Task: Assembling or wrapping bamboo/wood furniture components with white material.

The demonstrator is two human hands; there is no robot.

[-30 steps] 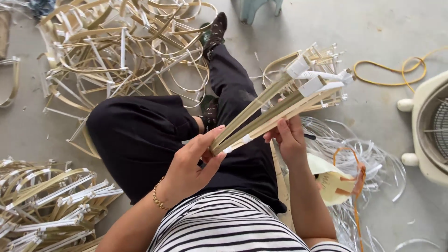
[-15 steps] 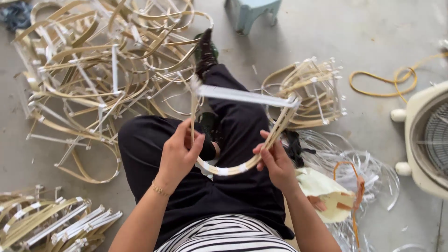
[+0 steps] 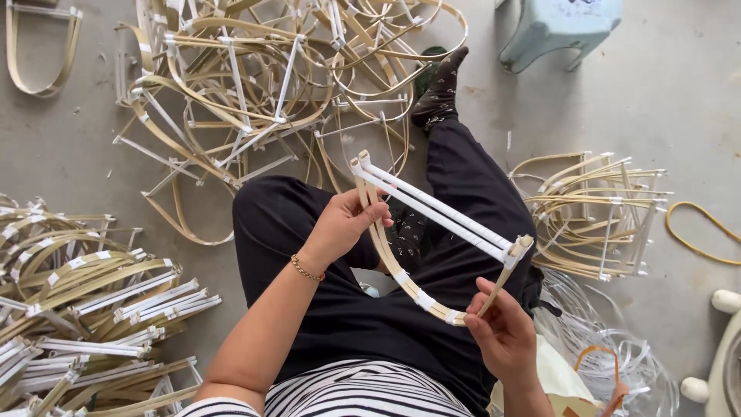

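I hold a bow-shaped bamboo frame (image 3: 409,287) over my lap: a curved tan strip bound with white tape, closed across the top by two straight white bars (image 3: 436,210). My left hand (image 3: 345,225) grips the curved strip near its upper left corner. My right hand (image 3: 503,333) pinches the lower right part of the curve by the tape binding. My legs in black trousers stretch out beneath the frame.
A tangled heap of similar frames (image 3: 255,85) lies on the concrete floor ahead. Stacked frames (image 3: 85,309) sit at the left, another pile (image 3: 594,212) at the right. A pale blue stool (image 3: 559,27), a yellow cord (image 3: 698,232) and clear plastic strips (image 3: 610,347) lie nearby.
A second ago both hands held a closed bundle of strips. Now a single frame is spread open and turned, its white bars slanting from upper left to lower right.
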